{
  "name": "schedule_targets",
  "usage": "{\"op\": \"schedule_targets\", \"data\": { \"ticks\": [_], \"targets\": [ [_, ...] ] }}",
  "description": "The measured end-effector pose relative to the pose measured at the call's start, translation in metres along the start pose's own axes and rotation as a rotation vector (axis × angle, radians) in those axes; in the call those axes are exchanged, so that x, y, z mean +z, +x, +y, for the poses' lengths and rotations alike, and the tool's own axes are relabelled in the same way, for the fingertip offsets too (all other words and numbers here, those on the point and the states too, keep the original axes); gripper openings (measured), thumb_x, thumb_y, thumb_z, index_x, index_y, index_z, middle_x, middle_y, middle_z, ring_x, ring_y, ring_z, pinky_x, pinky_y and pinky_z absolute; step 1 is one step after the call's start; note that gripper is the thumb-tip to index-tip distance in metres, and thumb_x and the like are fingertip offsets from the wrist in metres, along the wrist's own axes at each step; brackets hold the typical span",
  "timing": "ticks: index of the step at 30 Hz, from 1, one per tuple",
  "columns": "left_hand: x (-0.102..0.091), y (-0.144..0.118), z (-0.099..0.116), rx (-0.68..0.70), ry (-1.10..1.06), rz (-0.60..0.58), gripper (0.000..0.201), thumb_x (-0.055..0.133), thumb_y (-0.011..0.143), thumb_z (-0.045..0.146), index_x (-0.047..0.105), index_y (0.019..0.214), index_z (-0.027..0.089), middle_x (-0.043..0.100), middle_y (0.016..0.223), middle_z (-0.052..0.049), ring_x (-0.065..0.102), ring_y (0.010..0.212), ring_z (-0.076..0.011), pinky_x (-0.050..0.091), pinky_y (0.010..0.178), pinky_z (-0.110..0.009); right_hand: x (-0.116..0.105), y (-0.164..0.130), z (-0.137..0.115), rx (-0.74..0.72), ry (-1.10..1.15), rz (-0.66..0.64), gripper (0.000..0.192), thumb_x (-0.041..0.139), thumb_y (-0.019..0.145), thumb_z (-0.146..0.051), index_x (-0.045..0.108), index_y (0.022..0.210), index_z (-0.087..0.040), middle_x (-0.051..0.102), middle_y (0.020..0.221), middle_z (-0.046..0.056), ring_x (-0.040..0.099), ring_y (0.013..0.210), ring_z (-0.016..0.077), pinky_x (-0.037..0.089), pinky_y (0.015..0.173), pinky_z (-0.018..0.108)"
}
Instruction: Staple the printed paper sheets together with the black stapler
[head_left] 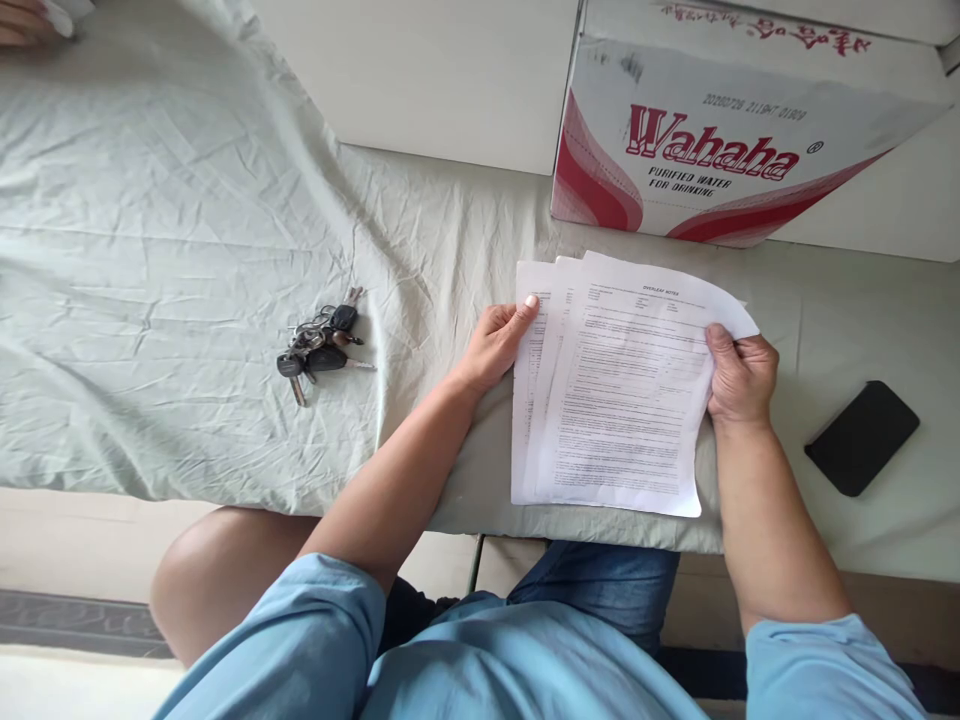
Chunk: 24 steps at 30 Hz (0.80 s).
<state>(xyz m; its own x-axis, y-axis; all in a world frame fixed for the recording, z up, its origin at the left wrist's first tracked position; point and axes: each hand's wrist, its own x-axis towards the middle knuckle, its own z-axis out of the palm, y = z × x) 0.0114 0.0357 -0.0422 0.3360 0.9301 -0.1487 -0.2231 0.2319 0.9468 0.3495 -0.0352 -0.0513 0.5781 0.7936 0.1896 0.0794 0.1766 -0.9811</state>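
1. My left hand (495, 345) pinches the left edge of the papers (622, 400); fingers clamped, thumb on top.
2. My right hand (741, 378) grips their right edge, fingers closed on it.
3. The papers lie between both hands on the sheet-covered bed (187, 250), long axis pointing away from me; keys (321, 345) lie left, phone (862, 437) right.

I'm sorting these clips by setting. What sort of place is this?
Probably a home or a small informal office: a creased cloth covers the table, a Wahaha drinking-water carton stands against the wall, and keys and a phone lie loose.
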Motion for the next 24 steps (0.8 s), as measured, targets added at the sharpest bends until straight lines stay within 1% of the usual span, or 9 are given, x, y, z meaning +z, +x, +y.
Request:
{"op": "schedule_targets", "data": {
  "ticks": [2,4,7,9,12,16,19,24],
  "targets": [
    [0.0,0.0,0.0,0.033,0.037,0.026,0.078,0.084,0.089,0.092,0.064,0.065,0.021,0.062,0.058,-0.002,0.058,0.053,-0.0142,0.043,0.051,-0.032,-0.002,0.0,0.0,0.01,-0.014,-0.017,0.041,0.107,0.077,-0.059,0.089,0.092,-0.026,0.084,0.088,0.001,0.083,0.093,0.026,0.073,0.096,0.048],
    [0.0,-0.001,0.001,0.04,0.071,-0.003,0.077,0.083,0.09,0.092,0.069,0.069,0.02,0.069,0.063,-0.004,0.062,0.055,-0.0154,0.047,0.054,-0.033,-0.003,-0.001,0.0,0.013,-0.033,-0.028,0.041,0.107,0.077,-0.06,0.088,0.09,-0.026,0.082,0.086,0.0,0.082,0.091,0.0251,0.073,0.093,0.046],
    [0.001,-0.003,0.005,0.012,0.112,-0.099,0.069,0.092,0.086,0.086,0.083,0.086,0.017,0.084,0.084,-0.01,0.078,0.073,-0.0228,0.06,0.065,-0.035,-0.003,-0.001,0.0,0.015,-0.059,-0.04,0.041,0.107,0.077,-0.06,0.087,0.09,-0.026,0.08,0.084,-0.001,0.081,0.089,0.024,0.072,0.089,0.044],
    [0.001,-0.004,0.007,0.013,0.143,-0.12,0.066,0.097,0.084,0.08,0.087,0.093,0.016,0.09,0.095,-0.013,0.084,0.085,-0.0262,0.065,0.072,-0.036,-0.003,-0.001,0.001,0.015,-0.06,-0.029,0.043,0.107,0.076,-0.06,0.087,0.091,-0.026,0.081,0.085,-0.001,0.08,0.087,0.0237,0.072,0.086,0.043],
    [0.001,-0.004,0.008,0.026,0.164,-0.107,0.064,0.097,0.084,0.079,0.089,0.094,0.016,0.091,0.099,-0.013,0.085,0.087,-0.0266,0.066,0.072,-0.035,-0.002,0.001,0.002,-0.013,-0.045,0.037,0.045,0.109,0.074,-0.06,0.088,0.093,-0.025,0.083,0.09,0.0,0.079,0.085,0.0226,0.072,0.084,0.042],
    [0.002,-0.003,0.007,0.021,0.133,-0.078,0.062,0.098,0.085,0.078,0.089,0.092,0.017,0.092,0.098,-0.012,0.086,0.085,-0.0267,0.068,0.071,-0.036,-0.004,0.007,0.004,-0.069,-0.004,0.124,0.041,0.107,0.076,-0.06,0.089,0.092,-0.027,0.083,0.09,0.0,0.079,0.088,0.0228,0.072,0.088,0.043],
    [0.003,-0.004,0.008,0.011,0.108,-0.064,0.06,0.099,0.083,0.076,0.089,0.092,0.017,0.092,0.098,-0.013,0.086,0.084,-0.0261,0.069,0.072,-0.035,-0.005,0.009,0.004,-0.059,0.03,0.124,0.041,0.107,0.075,-0.06,0.088,0.092,-0.027,0.084,0.092,0.0,0.08,0.092,0.024,0.072,0.091,0.044],
    [0.002,-0.004,0.007,-0.009,0.069,-0.068,0.063,0.1,0.082,0.076,0.089,0.096,0.016,0.091,0.097,-0.014,0.087,0.087,-0.0279,0.07,0.074,-0.036,-0.004,0.006,0.0,-0.03,-0.025,0.084,0.049,0.108,0.07,-0.065,0.086,0.089,-0.025,0.08,0.088,0.0,0.076,0.085,0.0231,0.069,0.083,0.042]
  ]
}}
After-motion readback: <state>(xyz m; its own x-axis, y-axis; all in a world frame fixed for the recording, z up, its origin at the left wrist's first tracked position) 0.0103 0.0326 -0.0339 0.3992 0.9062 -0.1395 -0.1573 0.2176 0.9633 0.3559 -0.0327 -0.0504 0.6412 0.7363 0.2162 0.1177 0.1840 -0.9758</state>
